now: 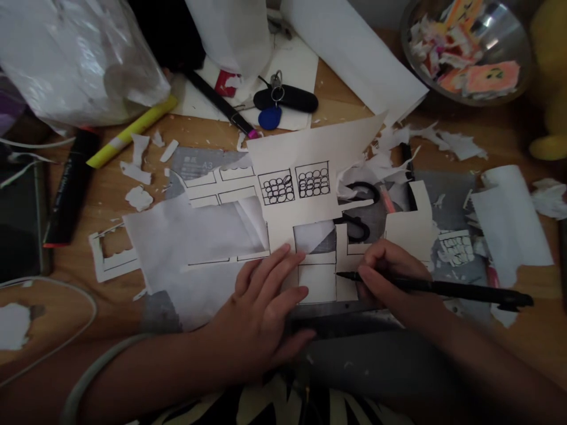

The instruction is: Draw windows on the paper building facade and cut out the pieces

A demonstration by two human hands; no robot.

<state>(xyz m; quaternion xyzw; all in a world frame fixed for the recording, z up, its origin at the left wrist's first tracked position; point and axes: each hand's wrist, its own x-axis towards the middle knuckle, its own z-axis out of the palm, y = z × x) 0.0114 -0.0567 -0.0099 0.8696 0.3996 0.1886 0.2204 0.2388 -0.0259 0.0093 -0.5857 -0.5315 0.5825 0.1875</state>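
A cut white sheet of paper (305, 139) lies before me, with two boxes of small drawn circles and several ruled rectangles. Pieces have been cut out of it, leaving gaps. My left hand (266, 301) rests on its lower part, fingers spread and flat. In my right hand (394, 277) is a slim black pen (447, 287), its tip touching or just over the paper beside a drawn square. Black-handled scissors (361, 227) lie partly hidden under the paper to the right of the circle boxes.
A grey cutting mat (162, 310) lies underneath. Around it are paper scraps (139, 199), a yellow marker (133, 131), black markers (71, 186), and keys with a blue tag (270, 117). A metal bowl (509, 35) of coloured paper pieces stands back right; a plastic bag (84, 59) back left.
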